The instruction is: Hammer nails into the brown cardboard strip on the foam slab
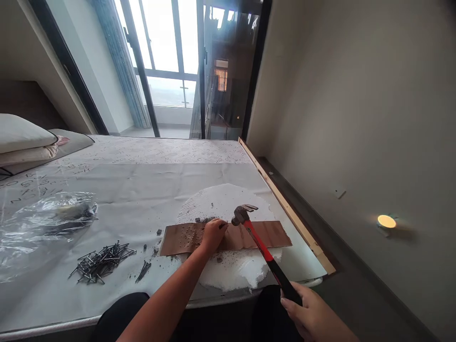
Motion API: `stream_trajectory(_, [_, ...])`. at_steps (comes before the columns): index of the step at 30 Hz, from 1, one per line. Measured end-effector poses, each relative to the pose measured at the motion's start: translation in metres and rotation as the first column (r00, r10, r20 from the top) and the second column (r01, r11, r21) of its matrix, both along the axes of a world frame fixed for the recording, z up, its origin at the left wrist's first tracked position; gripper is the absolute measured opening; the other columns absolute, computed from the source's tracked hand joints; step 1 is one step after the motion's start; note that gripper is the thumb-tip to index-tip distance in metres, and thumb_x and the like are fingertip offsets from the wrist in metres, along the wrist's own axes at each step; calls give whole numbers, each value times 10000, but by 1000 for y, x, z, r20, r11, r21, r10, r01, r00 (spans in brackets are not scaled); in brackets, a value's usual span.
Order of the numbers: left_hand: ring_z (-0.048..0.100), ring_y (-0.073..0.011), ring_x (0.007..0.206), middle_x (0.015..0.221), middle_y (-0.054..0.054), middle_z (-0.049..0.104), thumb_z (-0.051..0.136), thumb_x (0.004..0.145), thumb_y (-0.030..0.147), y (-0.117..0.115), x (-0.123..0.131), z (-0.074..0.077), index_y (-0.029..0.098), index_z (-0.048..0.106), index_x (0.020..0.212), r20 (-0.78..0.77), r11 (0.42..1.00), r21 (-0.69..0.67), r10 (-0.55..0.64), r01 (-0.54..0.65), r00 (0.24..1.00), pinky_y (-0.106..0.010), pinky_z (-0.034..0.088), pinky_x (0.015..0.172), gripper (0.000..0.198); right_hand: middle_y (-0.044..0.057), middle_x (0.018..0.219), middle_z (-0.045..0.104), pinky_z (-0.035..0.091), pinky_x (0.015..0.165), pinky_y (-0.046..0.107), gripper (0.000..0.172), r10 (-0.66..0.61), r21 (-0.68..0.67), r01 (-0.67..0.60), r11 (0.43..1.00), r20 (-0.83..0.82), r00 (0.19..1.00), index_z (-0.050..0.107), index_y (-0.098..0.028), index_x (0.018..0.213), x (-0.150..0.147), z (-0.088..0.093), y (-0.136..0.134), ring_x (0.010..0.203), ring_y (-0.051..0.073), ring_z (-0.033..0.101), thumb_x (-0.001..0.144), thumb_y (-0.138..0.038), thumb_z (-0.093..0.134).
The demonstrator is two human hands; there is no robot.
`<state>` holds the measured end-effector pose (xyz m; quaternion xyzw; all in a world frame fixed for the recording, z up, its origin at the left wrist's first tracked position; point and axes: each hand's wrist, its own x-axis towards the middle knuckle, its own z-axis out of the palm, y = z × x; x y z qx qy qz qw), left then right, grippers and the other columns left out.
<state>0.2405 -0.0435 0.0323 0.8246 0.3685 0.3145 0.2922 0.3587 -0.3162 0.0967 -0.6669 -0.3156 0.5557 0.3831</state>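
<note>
On a bed (171, 151), had the right grip (302, 304) wrapped round a hammer (262, 248); pinched a thin dark thing (223, 225), unclear what, in the left grip (213, 232) over a brown strip (276, 233), centre frame. Saw bumps (187, 236) at its left end, none right, so guessed partway done, with nails (102, 261) lower left.

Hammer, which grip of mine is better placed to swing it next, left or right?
Probably your right grip: it holds the hammer by the dark end of its handle. Your left grip is down at the brown strip, away from that end.
</note>
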Motion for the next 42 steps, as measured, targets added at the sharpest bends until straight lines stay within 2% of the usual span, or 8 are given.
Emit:
stream_trajectory(6, [596, -153, 728, 771, -49, 681, 574, 755, 168, 1, -2, -4, 159, 699, 715, 19, 1000, -12, -18, 18, 1000, -253, 433, 696, 131, -130, 395, 264, 175, 289, 189, 414, 51, 11, -53, 999, 138, 989, 521, -171, 867, -1, 12, 18, 274, 45, 192, 728, -560, 497])
stream_trajectory(11, [591, -146, 715, 762, -51, 672, 579, 746, 149, 2, -2, -9, 153, 691, 701, 52, 999, -3, -33, 33, 998, -245, 432, 689, 120, -81, 431, 360, 307, 398, 212, 397, 33, 39, -47, 998, 306, 952, 589, -176, 890, -2, 28, 20, 363, 83, 349, 763, -545, 515])
stream_trajectory(16, [578, -143, 668, 726, -41, 664, 550, 765, 162, 1, -3, -11, 169, 689, 669, 20, 999, 8, -33, 33, 999, -245, 420, 641, 169, -48, 469, 451, 397, 484, 237, 440, 102, 2, -108, 994, 306, 947, 619, -158, 970, -10, 34, 23, 449, 134, 475, 772, -535, 510])
stream_trajectory(19, [591, -152, 691, 759, -51, 674, 551, 761, 168, 1, -4, -12, 167, 699, 699, 1, 999, 7, -46, 46, 999, -253, 425, 655, 160, -37, 490, 484, 399, 489, 232, 455, 62, 37, -78, 996, 328, 942, 621, -164, 967, -10, 36, 23, 470, 137, 487, 770, -558, 508])
stream_trajectory(29, [592, -150, 707, 751, -53, 678, 570, 735, 124, 5, -4, -13, 160, 694, 678, -5, 999, -6, -33, 33, 999, -248, 424, 679, 142, -93, 408, 337, 296, 383, 213, 444, 42, -10, -42, 999, 359, 932, 598, -151, 921, -13, 24, 30, 331, 87, 323, 750, -551, 510])
stream_trajectory(33, [596, -158, 748, 777, -58, 683, 571, 731, 118, 5, -4, -12, 161, 697, 699, 3, 999, -2, -33, 33, 999, -252, 428, 708, 137, -73, 446, 398, 329, 406, 215, 402, -31, 57, 9, 998, 393, 919, 596, -171, 938, -11, 27, 28, 366, 95, 368, 775, -525, 497])
stream_trajectory(37, [597, -162, 726, 768, -58, 676, 547, 746, 136, 4, -4, -12, 169, 699, 686, -50, 999, 2, -51, 51, 997, -261, 426, 690, 167, -52, 464, 435, 364, 442, 223, 319, 30, 29, -46, 999, 394, 918, 620, -163, 849, -14, 19, 32, 416, 116, 436, 749, -457, 549])
stream_trajectory(42, [597, -175, 755, 789, -71, 672, 519, 744, 116, 4, -4, -14, 162, 707, 704, -144, 996, 38, -79, 85, 986, -274, 422, 710, 198, -46, 472, 443, 389, 486, 233, 345, 21, 73, -51, 996, 362, 932, 619, -162, 899, -13, 15, 28, 465, 137, 473, 764, -467, 533])
